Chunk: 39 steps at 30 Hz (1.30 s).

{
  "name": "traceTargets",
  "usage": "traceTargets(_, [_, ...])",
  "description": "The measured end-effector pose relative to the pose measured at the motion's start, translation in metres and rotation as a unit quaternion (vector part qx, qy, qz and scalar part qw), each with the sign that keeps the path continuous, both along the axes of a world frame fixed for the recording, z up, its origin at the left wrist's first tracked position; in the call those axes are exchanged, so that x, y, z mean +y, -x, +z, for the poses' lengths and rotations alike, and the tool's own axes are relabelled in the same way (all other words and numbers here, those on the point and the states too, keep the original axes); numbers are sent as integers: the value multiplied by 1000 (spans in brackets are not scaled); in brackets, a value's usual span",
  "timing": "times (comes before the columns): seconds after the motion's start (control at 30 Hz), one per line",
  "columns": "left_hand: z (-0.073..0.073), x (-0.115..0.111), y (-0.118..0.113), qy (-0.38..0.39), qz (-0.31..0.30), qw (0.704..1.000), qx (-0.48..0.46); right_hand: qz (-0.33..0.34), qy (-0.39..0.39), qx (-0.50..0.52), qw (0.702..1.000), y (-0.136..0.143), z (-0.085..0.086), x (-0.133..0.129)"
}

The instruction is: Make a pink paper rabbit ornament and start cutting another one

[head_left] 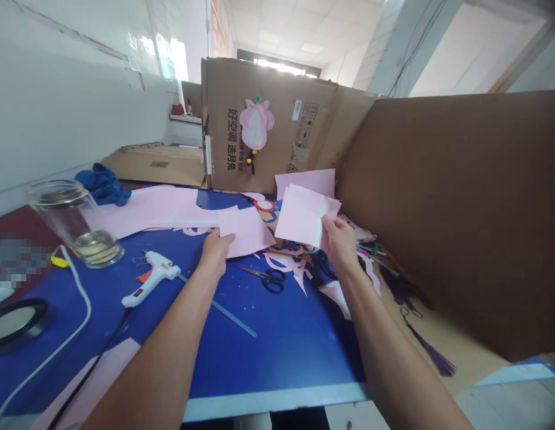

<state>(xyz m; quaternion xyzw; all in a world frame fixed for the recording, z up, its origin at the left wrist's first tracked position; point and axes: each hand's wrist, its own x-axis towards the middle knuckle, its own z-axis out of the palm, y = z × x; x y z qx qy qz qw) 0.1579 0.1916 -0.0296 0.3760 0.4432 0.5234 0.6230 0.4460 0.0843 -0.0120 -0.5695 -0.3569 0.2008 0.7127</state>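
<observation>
My left hand [216, 252] pinches the left edge of a pink paper piece [247, 233] above the blue table. My right hand [340, 242] grips the lower right edge of a small stack of pink paper squares [301, 216], raised a little higher. The two lots of paper come close to each other at the middle. Black-handled scissors [271, 279] lie just below them, beside pink paper scraps [289, 263]. A larger pink sheet [317, 178] stands behind the stack, against the cardboard.
A white glue gun [154, 275] with a glue stick [235, 318] lies left of centre. Further left are a glass jar [76, 224], a blue cloth [102, 184] and black tape [18, 322]. Cardboard walls [452, 209] rise behind and right; a tassel [432, 352] lies right.
</observation>
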Motion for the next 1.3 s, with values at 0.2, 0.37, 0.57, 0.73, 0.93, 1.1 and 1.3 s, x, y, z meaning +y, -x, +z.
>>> traceTargets(0.2, [10,-9,3,-207,123,943,231,43,-1,33,999,9,3,-6])
traceTargets(0.37, [29,-26,-1,-81,-112,990,-44,132,45,51,989,28,7,-11])
traceTargets(0.57, [30,-37,-6,-28,-173,974,-142,175,109,25,978,38,8,-14])
traceTargets(0.73, [28,-37,-9,-7,-142,984,-110,172,118,40,977,42,8,-14])
traceTargets(0.93, [26,-32,-11,5,-50,997,-66,108,87,73,988,40,3,-9])
traceTargets(1.1, [27,-25,-7,8,-7,993,-115,32,17,176,984,21,9,-5])
traceTargets(1.3, [29,-23,-6,36,-15,988,-149,80,64,167,981,22,11,-8])
